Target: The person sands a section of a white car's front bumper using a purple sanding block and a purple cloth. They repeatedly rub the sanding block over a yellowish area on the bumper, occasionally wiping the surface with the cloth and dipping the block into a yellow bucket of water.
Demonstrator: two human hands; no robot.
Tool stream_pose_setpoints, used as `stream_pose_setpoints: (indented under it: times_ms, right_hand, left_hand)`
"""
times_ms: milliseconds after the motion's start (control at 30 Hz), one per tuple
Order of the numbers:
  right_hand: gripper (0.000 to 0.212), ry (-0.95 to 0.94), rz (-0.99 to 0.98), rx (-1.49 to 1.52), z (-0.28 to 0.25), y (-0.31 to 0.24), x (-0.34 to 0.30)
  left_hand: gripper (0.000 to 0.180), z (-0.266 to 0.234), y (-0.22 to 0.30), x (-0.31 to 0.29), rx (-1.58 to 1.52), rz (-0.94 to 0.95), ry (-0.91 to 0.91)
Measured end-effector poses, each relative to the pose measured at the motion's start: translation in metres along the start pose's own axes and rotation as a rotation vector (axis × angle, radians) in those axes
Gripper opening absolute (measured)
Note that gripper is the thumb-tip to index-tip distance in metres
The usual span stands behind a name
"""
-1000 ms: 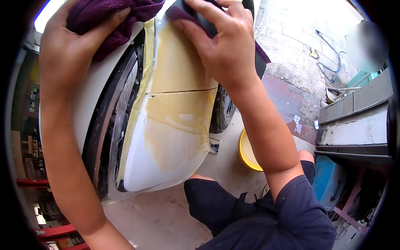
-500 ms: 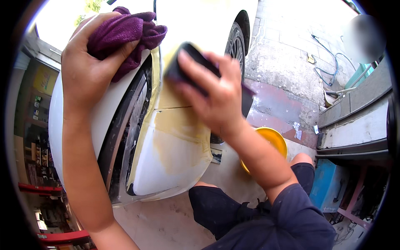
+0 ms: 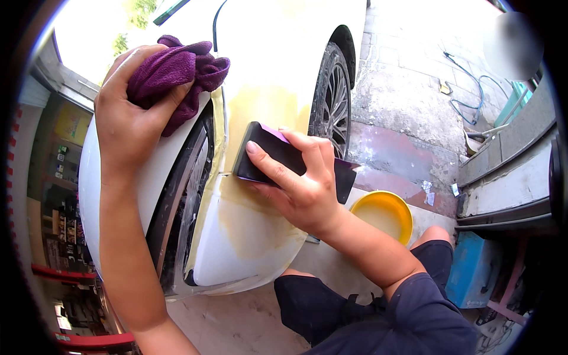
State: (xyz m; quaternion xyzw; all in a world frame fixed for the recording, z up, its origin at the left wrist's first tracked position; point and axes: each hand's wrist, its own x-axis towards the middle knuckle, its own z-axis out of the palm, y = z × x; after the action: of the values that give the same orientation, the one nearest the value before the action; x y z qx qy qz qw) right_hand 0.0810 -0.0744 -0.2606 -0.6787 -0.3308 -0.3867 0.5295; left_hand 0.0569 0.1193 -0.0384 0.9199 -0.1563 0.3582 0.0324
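Observation:
My left hand is closed around a crumpled purple cloth above the white car's front. My right hand grips a black sanding block with purple sandpaper showing at its edges. The block lies against the car's corner panel, on a yellowish filler patch that runs down past a panel seam. Yellow masking tape edges the dark headlight to the left of the patch. What lies under the block is hidden.
A yellow basin with cloudy liquid stands on the floor by my right forearm. The car's wheel is beyond my right hand. A blue box stands at the right, and a hose lies on the ground farther off.
My right hand has moved the sanding block down the panel, toward me, to near the seam. The left hand still holds the cloth, slightly lower in the picture.

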Motion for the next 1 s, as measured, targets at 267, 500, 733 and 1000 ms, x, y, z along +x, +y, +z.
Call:
stream_pose_setpoints:
  times_ms: [267, 500, 733, 1000]
  right_hand:
    - [0.041, 0.038, 0.052, -0.059, 0.017, 0.041, 0.093]
    - [0.053, 0.067, 0.021, -0.02, 0.009, 0.006, 0.016]
    - [0.048, 0.167, 0.16, -0.006, 0.016, 0.033, 0.043]
    - [0.044, 0.207, 0.202, -0.049, 0.02, 0.061, 0.077]
  left_hand:
    - [0.044, -0.011, 0.001, 0.001, 0.003, -0.07, -0.033]
    - [0.046, 0.0, -0.003, -0.006, -0.069, -0.09, -0.011]
    - [0.047, -0.018, -0.001, 0.001, -0.017, -0.106, -0.102]
    - [0.044, -0.011, 0.003, 0.001, -0.033, -0.121, -0.075]
